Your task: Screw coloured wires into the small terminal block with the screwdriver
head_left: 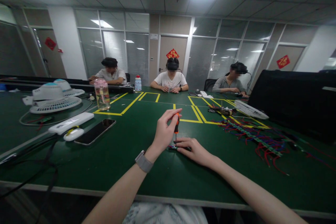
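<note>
My left hand (165,127) grips an upright screwdriver (176,126) by its orange and black handle. The screwdriver's thin shaft points straight down, and its tip meets a small dark green circuit board (172,147) lying on the table. Fine details of the board are too small to make out. From the right, my right hand (193,149) rests low on the tabletop, its thumb and fingers closed at the board's edge beside the shaft. A grey watch band (144,161) circles my left wrist.
On the green table (115,168) lie a phone (96,132), a white mouse (74,134), a power strip (70,122), white fans (55,99) and a pink-lidded bottle (102,94) to the left. Wired circuit boards (252,138) and a black monitor (294,101) stand right. Several people sit opposite.
</note>
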A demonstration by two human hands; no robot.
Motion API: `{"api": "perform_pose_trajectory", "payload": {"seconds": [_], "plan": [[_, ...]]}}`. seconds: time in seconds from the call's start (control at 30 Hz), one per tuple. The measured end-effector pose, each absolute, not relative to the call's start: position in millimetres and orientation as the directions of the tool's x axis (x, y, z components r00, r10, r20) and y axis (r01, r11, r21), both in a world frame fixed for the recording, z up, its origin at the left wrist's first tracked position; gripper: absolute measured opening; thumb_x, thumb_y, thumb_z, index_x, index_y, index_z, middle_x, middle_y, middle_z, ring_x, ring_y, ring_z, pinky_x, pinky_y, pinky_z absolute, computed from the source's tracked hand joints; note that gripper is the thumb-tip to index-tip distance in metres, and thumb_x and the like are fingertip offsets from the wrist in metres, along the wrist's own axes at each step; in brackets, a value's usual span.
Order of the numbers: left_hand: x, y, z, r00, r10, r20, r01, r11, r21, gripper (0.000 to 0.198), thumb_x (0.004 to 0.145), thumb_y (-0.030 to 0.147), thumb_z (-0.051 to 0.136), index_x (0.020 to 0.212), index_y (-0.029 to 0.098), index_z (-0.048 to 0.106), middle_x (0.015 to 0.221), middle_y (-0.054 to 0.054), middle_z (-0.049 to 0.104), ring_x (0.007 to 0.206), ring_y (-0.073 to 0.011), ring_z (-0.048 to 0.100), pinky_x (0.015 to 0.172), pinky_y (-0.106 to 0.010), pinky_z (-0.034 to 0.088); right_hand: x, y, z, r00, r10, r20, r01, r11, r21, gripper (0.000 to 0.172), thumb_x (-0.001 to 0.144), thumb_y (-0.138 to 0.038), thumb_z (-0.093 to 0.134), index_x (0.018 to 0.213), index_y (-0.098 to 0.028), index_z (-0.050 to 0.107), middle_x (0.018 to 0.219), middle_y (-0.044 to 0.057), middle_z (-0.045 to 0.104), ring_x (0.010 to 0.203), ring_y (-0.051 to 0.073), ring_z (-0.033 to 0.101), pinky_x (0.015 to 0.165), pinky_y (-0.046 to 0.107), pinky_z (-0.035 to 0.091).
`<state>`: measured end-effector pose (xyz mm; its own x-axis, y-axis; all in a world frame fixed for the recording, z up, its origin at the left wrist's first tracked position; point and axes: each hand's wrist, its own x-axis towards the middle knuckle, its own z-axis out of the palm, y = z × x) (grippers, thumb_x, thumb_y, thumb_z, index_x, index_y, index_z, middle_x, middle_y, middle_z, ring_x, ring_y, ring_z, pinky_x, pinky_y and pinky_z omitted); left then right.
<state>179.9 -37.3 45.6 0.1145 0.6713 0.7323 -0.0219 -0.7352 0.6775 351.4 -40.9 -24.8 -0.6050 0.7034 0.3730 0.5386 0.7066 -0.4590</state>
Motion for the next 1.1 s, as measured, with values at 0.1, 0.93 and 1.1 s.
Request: {"api": "perform_pose_trajectory", "payload": {"seconds": [0.1,0.93,1.1], "plan": [[179.9,-38.4,45.8,0.096,0.662,0.743,0.017,-0.747,0.664,0.023,0.086,0.027,0.054,0.103,0.02,0.068,0.095,-0.006,0.062,0.087,-0.0152,0.06,0.078,-0.027,0.048,350.6,-41.9,-23.5,-0.606,0.703,0.373,0.535,0.707,-0.462,0.03,0.091,-0.037,0.049,0.108,-0.025,0.07,0.119,0.007,0.066,0.113,0.024,0.058,0.098,0.039,0.045],[180.7,-37.5,42.3,0.159,0.647,0.746,0.081,-0.761,0.643,0.033,0.093,0.026,0.04,0.121,0.024,0.058,0.104,-0.005,0.058,0.089,-0.014,0.059,0.079,-0.026,0.048,351.9,-40.7,-25.6,-0.606,0.702,0.373,0.539,0.708,-0.458,0.03,0.091,-0.036,0.049,0.109,-0.025,0.07,0.12,0.006,0.065,0.115,0.023,0.057,0.099,0.038,0.045],[180.1,-40.6,43.8,0.108,0.603,0.791,0.206,-0.792,0.575,0.021,0.085,0.029,0.058,0.101,0.022,0.068,0.09,-0.003,0.054,0.081,-0.0132,0.056,0.075,-0.025,0.048,351.0,-42.3,-23.5,-0.603,0.709,0.365,0.547,0.701,-0.459,0.03,0.091,-0.035,0.049,0.109,-0.024,0.07,0.121,0.007,0.064,0.115,0.024,0.057,0.099,0.038,0.045]]}}
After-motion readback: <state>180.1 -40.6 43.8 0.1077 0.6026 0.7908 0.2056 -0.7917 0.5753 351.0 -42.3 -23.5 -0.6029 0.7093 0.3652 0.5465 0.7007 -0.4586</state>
